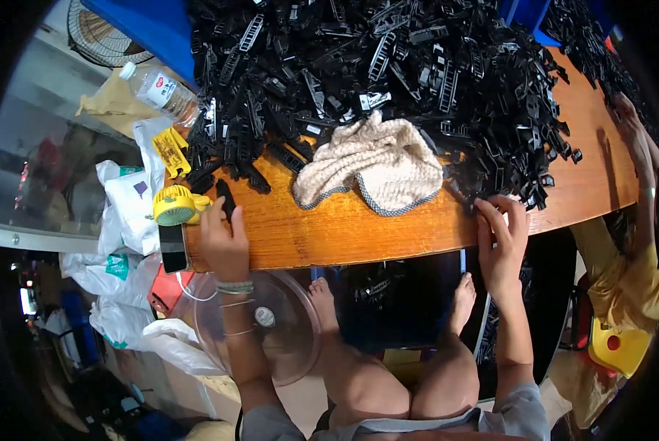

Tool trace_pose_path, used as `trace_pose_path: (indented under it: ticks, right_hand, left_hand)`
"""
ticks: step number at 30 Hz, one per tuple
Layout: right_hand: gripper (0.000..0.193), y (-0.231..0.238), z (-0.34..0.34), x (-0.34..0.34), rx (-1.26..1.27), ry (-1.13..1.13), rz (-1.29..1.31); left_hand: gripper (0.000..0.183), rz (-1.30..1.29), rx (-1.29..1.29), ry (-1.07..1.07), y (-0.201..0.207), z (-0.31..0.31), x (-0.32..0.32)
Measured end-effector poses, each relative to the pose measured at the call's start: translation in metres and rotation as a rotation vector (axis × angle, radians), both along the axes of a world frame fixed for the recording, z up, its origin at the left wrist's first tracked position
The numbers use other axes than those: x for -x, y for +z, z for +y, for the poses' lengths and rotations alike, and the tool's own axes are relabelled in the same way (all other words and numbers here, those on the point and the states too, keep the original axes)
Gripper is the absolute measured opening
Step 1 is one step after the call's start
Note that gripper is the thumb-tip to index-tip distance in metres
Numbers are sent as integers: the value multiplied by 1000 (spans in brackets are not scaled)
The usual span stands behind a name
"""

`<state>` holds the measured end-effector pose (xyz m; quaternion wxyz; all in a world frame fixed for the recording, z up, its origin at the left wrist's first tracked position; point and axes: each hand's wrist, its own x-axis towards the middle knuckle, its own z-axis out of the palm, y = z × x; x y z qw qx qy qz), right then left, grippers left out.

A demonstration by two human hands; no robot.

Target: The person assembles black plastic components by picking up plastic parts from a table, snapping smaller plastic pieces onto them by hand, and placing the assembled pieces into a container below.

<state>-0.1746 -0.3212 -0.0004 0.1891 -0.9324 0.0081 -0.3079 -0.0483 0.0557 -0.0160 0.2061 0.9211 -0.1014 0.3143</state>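
Observation:
My left hand (pixel 225 239) is at the left of the table's front edge. A slim black piece (pixel 226 197) stands up between its thumb and fingers, which are closed on it. My right hand (pixel 504 239) reaches over the front edge, fingers curled and tips down beside the pile. A dark, blurred piece (pixel 464 184) lies against those fingertips; its exact shape and how it is gripped are unclear. Black plastic parts (pixel 359 66), some ladder-like, form a large heap across the table. A bunched cream cloth (pixel 377 165) with a dark edging lies between my hands.
A small yellow fan (pixel 175 206), a phone (pixel 173 246) and a yellow part (pixel 170 152) sit by my left hand. Behind them leans a clear bottle (pixel 160 92). Below the wooden table (pixel 329 242) is a round translucent tub (pixel 270 353). Another person's hand (pixel 631 121) is at far right.

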Motion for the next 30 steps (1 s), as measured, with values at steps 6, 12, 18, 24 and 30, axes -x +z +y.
trace_pose_path:
  ticks: [6, 12, 18, 24, 30]
  right_hand:
    - [32, -13, -5, -4, 53, 18, 16]
    - [24, -20, -6, -1, 81, 52, -28]
    - [19, -30, -7, 1, -15, 33, -42]
    - [18, -21, -4, -10, 51, 81, -87]
    - [25, -23, 2, -5, -10, 156, -109]
  left_hand:
    - [18, 298, 813, -53, -4, -6, 21]
    - [30, 590, 1553, -170, 21, 2, 62]
    - [32, 840, 1641, -586, -41, 74, 164]
    - [23, 820, 1094, 287, -132, 94, 241]
    - [25, 269, 563, 64, -48, -34, 179]
